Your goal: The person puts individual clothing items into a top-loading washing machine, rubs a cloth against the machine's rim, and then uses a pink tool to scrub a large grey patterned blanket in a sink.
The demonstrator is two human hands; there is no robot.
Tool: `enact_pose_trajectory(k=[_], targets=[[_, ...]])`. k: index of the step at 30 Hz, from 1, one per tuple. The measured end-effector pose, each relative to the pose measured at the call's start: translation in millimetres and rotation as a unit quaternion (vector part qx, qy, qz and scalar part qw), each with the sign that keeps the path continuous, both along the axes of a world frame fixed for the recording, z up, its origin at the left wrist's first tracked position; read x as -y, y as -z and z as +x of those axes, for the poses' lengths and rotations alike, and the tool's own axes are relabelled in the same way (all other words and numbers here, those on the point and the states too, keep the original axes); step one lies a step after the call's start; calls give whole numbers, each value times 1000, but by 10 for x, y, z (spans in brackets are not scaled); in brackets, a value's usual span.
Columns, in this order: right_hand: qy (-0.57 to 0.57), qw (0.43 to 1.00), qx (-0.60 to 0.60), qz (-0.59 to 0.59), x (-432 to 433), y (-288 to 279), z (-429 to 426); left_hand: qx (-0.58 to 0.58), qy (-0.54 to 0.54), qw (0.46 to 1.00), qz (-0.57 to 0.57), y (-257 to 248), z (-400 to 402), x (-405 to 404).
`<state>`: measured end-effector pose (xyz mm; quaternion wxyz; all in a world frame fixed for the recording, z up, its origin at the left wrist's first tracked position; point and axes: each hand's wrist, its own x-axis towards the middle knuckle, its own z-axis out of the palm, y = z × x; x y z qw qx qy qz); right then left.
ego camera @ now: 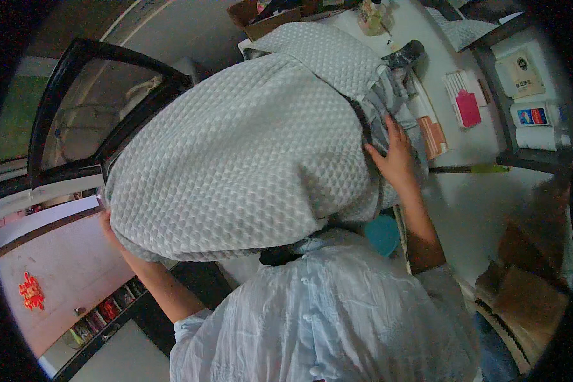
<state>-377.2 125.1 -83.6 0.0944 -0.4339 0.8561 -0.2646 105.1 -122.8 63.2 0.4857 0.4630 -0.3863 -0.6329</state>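
A large light-grey quilted fabric piece [229, 157] with a dimpled texture spreads across the middle, close in front of my chest. At its lower left edge is my left hand [107, 224], mostly hidden by the cloth, so its fingers and grip do not show. My right hand [395, 155] rests at the fabric's right side with fingers spread, touching a darker, smooth grey cloth [379, 112] beside the quilted part. One flap of the quilted fabric is folded over at the top.
A black-framed window sash [110, 52] stands at the left. At the upper right, a white table [439, 62] holds a clear bottle [373, 19], a dark object [410, 52] and a pink card [468, 109]. A cardboard box [267, 24] lies behind the fabric. Low right are brown cartons [530, 301].
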Motion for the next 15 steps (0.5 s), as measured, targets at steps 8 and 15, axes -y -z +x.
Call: enact_pose_trajectory(k=[8,15], targets=[[14,995,67,-75,-130,206,-120,533,58,838,103,799,858,465],[-66,975,185,-100,138,60,408,420,143,871,-211,372,-756,-23]])
